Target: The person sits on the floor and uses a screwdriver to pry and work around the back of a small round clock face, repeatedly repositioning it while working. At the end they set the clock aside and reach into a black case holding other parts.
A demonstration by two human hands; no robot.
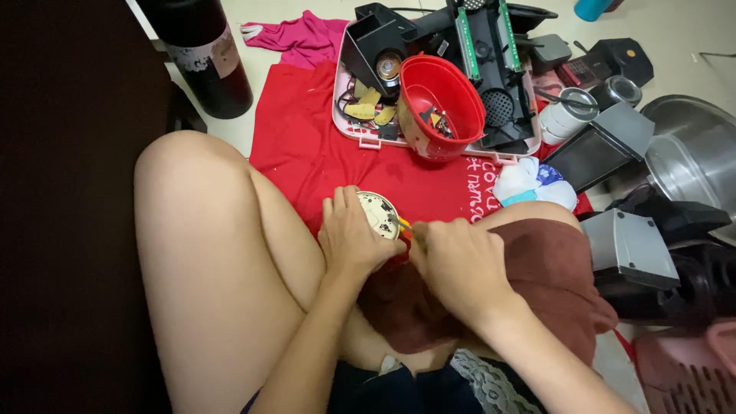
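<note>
Item: round disc part [377, 212], pale cream face w/ small dark marks, metal-looking rim, flat & circular so no long axis; sits tilted, face up-right, above the lap, centre of view. Left hand [354, 239] cupped round its near-left edge, fingers wrapped on the rim, clamped on it. Right hand [458, 267] closed in a fist just right of disc, gripping a thin tool w/ yellow-orange handle [403, 223]; tip lies on the disc's right edge, shaft running low-right to up-left. Hands nearly touching, disc between them; left hand nearer, carries it; tool comes from the right. Under right hand: brown towel [563, 268], soft, napped, draped over the knee. Beyond, on the floor: red cloth [307, 153], matte, creased; red plastic bowl [442, 103], glossy, tipped on its side, small bits inside; pink tray [360, 132] w/ tan pieces & wires; black plastic housing [491, 54], ribbed, green strips. Far right: steel pot [694, 153], grey angular blocks [627, 247]. Up-left: dark cylinder bottle [201, 54], worn label.
</note>
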